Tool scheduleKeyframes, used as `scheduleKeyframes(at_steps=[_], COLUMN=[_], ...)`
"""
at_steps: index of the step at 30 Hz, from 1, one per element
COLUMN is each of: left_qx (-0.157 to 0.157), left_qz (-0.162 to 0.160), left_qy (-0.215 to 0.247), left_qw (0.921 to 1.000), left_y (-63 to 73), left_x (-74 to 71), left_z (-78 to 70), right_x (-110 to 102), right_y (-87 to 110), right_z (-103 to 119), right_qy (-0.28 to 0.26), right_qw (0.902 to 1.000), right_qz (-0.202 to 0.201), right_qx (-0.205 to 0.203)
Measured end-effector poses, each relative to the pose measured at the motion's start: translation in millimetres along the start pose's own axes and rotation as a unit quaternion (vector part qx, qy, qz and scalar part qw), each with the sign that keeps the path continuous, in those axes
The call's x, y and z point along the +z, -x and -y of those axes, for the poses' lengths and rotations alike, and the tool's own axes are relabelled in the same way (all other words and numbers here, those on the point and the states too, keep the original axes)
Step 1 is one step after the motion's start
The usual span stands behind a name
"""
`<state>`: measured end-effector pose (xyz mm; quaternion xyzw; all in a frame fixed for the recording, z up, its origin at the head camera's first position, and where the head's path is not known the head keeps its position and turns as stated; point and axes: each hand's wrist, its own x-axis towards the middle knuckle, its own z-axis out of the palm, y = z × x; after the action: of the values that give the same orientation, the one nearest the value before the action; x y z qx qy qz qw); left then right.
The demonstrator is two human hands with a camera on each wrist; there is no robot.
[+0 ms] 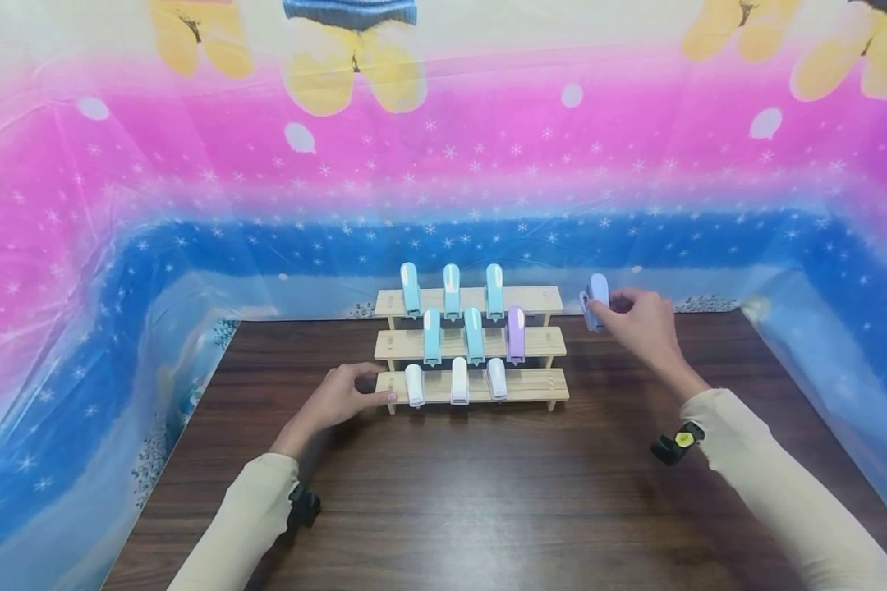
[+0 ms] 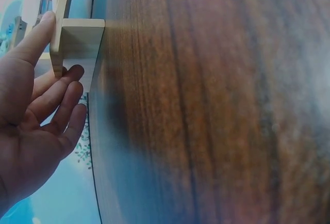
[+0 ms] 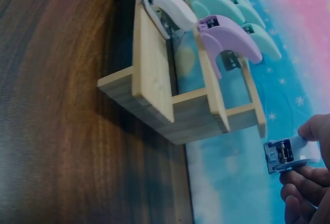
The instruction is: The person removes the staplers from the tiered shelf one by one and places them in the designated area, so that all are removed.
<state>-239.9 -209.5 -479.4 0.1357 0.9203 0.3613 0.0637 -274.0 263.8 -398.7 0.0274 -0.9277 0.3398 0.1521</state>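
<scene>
A three-tier wooden stand bears small staplers on each step. My left hand pinches the left end of its lowest step, thumb on top and fingers under the board in the left wrist view. My right hand holds a pale lavender-blue stapler in the air beyond the stand's right end; its metal spring part faces out in the right wrist view. Three mint staplers stand on the top step. Two mint ones and a purple stapler stand on the middle step, and three whitish staplers on the lowest.
The stand is set on a dark wood-grain table, near its back edge. Behind and at both sides hangs a pink and blue patterned cloth. Bare board shows at the right end of each step.
</scene>
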Motion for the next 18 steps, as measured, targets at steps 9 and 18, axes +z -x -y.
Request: scheduleKeyframes(at_steps=[9, 18], left_qx=[-0.006, -0.004], left_qz=[-0.002, -0.005], left_qy=[-0.003, 0.001], left_qw=[1.0000, 1.0000], left_y=[-0.3, 0.7], left_x=[0.5, 1.0], left_z=[0.9, 0.2], right_x=[13.3, 27.9], right_y=[11.2, 23.6], right_z=[-21.7, -41.4], right_qy=[0.011, 0.006], right_qw=[0.9997, 0.9977], right_qz=[-0.010, 0.005], right_qx=[0.018, 0.068])
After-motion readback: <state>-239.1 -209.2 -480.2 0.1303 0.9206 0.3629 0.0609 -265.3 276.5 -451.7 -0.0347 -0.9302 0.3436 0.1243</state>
